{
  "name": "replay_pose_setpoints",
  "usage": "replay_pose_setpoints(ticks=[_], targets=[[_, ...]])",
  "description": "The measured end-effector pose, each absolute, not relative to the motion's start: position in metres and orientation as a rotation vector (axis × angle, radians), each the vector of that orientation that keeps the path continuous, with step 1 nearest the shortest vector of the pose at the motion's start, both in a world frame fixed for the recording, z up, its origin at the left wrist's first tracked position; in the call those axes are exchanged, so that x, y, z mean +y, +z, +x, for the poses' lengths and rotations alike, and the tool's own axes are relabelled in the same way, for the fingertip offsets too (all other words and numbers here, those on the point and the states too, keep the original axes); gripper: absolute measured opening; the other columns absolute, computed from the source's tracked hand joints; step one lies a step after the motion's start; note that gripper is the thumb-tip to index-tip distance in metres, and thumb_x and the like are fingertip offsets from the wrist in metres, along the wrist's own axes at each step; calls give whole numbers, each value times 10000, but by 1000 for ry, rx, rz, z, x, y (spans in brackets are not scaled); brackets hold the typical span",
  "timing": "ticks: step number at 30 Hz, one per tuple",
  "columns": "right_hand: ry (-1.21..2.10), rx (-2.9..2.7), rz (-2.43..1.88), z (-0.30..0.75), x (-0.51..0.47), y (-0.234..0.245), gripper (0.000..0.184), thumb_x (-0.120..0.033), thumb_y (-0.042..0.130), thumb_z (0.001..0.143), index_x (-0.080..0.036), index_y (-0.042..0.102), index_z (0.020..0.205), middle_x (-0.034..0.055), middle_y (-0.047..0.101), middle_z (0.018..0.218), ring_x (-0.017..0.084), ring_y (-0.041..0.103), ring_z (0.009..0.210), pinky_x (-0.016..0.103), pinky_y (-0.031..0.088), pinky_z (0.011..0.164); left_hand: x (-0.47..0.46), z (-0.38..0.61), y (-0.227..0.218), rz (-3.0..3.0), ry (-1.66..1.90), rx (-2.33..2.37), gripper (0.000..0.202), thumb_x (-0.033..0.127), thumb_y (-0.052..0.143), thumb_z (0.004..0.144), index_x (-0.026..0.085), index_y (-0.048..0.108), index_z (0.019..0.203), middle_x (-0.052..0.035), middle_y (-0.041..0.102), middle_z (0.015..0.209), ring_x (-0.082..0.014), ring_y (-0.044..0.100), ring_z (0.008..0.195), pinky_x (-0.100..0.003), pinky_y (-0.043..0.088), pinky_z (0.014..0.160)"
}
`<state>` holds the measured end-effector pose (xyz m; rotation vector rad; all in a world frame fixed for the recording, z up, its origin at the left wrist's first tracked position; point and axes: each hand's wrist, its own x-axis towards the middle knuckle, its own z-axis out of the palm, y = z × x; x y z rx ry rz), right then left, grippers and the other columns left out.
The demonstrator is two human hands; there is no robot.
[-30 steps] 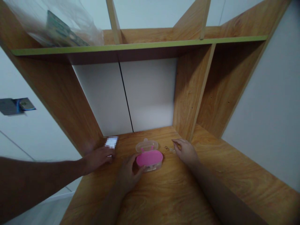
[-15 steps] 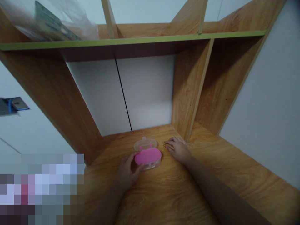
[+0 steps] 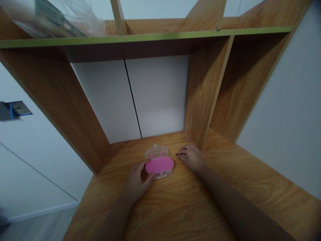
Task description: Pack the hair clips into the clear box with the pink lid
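An oval plastic case (image 3: 159, 165) stands on the wooden desk, with a pink inner top and clear sides. Its see-through lid (image 3: 155, 153) is swung back behind it on pink hinges. My left hand (image 3: 137, 180) grips the left end of the case, thumb at the front and fingers at the back. To the right of the case, my right hand (image 3: 190, 157) rests low over the desk. Its thumb and forefinger pinch a small dark loop (image 3: 177, 154), too small to make out fully. What is inside the case is hidden under the pink top.
Wooden side panels and an upright divider (image 3: 210, 90) frame the desk (image 3: 170, 207). Above runs a shelf with a green edge (image 3: 150, 36), bearing a plastic bag (image 3: 82, 20) at the left. An open wall box with blue wire (image 3: 15, 110) is at far left.
My right thumb and forefinger have closed on the small loop, which showed between them before. My left hand keeps its grip on the case. The view has shifted slightly.
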<state>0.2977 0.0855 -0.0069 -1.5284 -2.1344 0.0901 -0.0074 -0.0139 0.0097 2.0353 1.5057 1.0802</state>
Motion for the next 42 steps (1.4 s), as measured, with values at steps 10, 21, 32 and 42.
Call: replay_pose_setpoints(ticks=[10,21,32,42], targets=[[111,-2210,-1427,297,74,3,153,-359,650,886,-271,772,858,71,666,1103,251,556,1090,448,380,966,-13,-8,7,2049,1088,1511,465,378,659,870,221,577,1299,-122,648,1299,-285,618,1179,-487,464,1047],[89,-2334,-1348,299,69,16,120,-358,694,831,-293,795,840,70,688,1124,289,537,1142,490,344,990,-12,-8,6,2059,1070,1488,459,388,651,876,210,564,1289,-125,650,1285,-278,626,1161,-473,482,1029],[142,-2371,-1338,300,64,26,158,-341,637,881,-286,775,825,45,756,955,256,600,1011,444,358,921,-12,-8,7,2025,1070,1491,466,417,654,873,218,572,1286,-121,651,1283,-282,621,1165,-473,478,1029],[161,-2356,-1298,304,63,28,187,-369,650,875,-265,767,773,42,728,909,229,602,966,401,388,906,-13,-10,5,2090,1088,1475,472,416,651,886,211,567,1304,-133,657,1275,-287,630,1142,-467,484,1014]])
